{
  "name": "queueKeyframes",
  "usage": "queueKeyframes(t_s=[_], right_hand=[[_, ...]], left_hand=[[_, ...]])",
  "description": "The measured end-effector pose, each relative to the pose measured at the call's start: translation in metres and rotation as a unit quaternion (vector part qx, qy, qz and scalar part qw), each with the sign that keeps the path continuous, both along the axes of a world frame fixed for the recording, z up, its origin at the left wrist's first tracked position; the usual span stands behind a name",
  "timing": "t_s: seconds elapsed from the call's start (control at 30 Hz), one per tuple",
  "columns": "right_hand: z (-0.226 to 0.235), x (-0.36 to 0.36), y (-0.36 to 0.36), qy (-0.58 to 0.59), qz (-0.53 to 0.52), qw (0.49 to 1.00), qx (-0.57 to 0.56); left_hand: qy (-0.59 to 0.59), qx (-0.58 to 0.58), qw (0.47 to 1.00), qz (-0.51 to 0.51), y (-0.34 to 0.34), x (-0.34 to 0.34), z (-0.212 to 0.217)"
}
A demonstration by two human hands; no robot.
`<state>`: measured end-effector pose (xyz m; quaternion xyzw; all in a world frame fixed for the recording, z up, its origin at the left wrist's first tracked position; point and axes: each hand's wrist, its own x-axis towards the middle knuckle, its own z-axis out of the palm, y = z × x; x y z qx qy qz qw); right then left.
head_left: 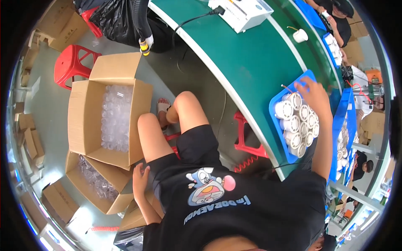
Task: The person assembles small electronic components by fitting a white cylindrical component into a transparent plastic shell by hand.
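Observation:
My right hand [314, 94] reaches over the far end of a blue tray [274, 119], its fingers apart and nothing seen between them. In the tray lie several white round plastic parts [294, 123] with ring-shaped faces, packed close together. A short thin brown wire [286, 88] sticks out beside the fingers. My left hand [141, 179] is low beside my thigh, open and holding nothing. Near it stands an open cardboard box [77, 119] full of clear plastic pieces [116, 119].
A green conveyor table [247, 71] curves past on my right, bearing a white device [243, 14] and a lone white part [300, 36]. A second open box [79, 175], a red stool [69, 65] and a black hose [140, 21] stand left. Co-workers sit across, near another blue tray [347, 108].

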<state>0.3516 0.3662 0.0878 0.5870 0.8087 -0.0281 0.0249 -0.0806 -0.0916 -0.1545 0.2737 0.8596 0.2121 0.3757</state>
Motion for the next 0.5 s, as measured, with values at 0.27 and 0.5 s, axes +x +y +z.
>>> queueKeyframes(t_s=[0.27, 0.5], right_hand=[[-0.012, 0.033, -0.038, 0.003, -0.069, 0.997, -0.041], [-0.046, 0.047, -0.021, -0.045, -0.047, 0.984, 0.163]], left_hand=[[0.039, 0.121, 0.988, -0.083, 0.084, -0.073, -0.047], [0.114, 0.149, 0.975, 0.12, 0.102, -0.164, -0.117]])
